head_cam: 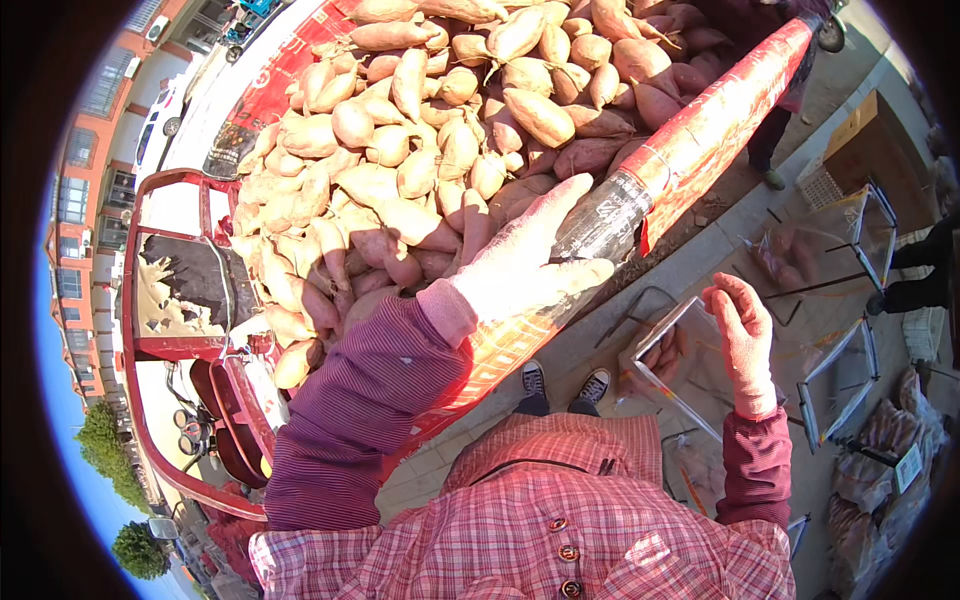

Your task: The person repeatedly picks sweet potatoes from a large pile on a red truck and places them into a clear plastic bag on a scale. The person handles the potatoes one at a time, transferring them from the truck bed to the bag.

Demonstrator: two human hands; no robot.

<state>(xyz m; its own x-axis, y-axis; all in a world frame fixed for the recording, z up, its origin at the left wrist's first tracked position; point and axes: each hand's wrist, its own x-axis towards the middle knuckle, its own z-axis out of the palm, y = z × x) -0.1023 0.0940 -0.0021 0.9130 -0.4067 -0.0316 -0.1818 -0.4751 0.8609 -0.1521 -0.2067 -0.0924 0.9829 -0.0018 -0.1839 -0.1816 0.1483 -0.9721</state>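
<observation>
My left hand (529, 259), in a pale knit glove, rests with fingers spread on the wrapped side rail (604, 217) of a cargo bed. Dark plastic and red printed sheeting (720, 112) cover that rail. Just beyond the hand, a large heap of sweet potatoes (420, 165) fills the bed in bright sun. My right hand (742, 330) hangs in the air on the other side, fingers loosely bent, with nothing visible in it. Close by it is a metal frame (667, 322) holding a clear plastic bag open, with a few sweet potatoes (664, 352) inside.
More bag frames (840, 382) stand on the paving at right, near filled bags (877, 435). A cardboard box (870, 150) and a white crate (922, 330) are farther off. Other people's legs (922, 270) show at right. The red vehicle's cab (199, 337) is at left.
</observation>
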